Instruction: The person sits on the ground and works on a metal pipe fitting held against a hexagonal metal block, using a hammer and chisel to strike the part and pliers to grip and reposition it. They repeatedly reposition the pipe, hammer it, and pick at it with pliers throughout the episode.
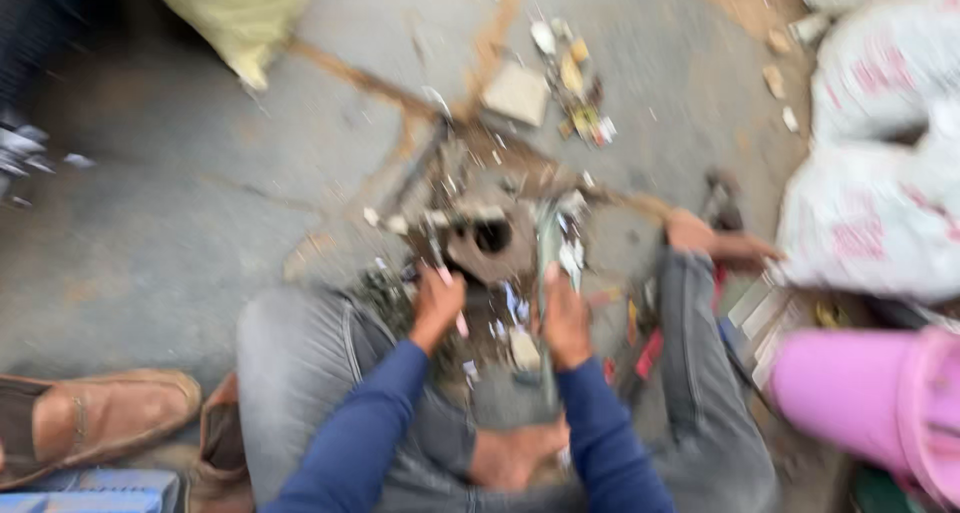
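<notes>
The left hand (437, 308) grips a thin tool; the right hand (565, 323) is closed around a grey metal strip. Both work at a holed block (490, 241) on the floor (180, 213); scrap fragments (575, 83) lie scattered, more remains.

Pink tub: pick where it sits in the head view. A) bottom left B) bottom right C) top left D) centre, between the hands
B: the pink tub lies at the bottom right edge, below the white sacks, away from both hands.
</notes>
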